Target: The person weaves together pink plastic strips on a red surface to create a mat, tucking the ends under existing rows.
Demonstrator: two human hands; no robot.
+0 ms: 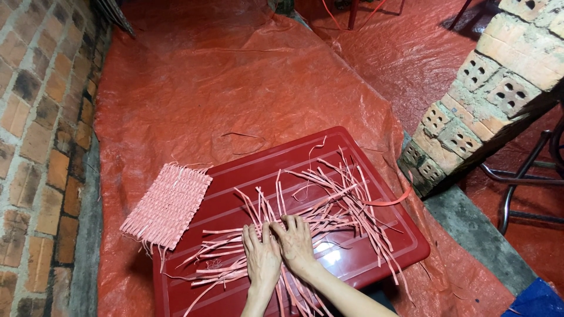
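A red plastic board (364,258) lies on a red tarpaulin. Several loose pink strips (341,199) are spread across it. My left hand (262,256) and my right hand (296,243) lie side by side, palms down, fingers pressed on the crossing strips near the board's front middle. Neither hand lifts anything. A finished pink woven mat (169,202) rests to the left, half on the board's corner and half on the tarpaulin.
The red tarpaulin (223,82) covers the floor. A brick wall (35,135) runs along the left. A stack of hollow bricks (487,88) stands at the right, with a metal stool frame (529,176) behind it.
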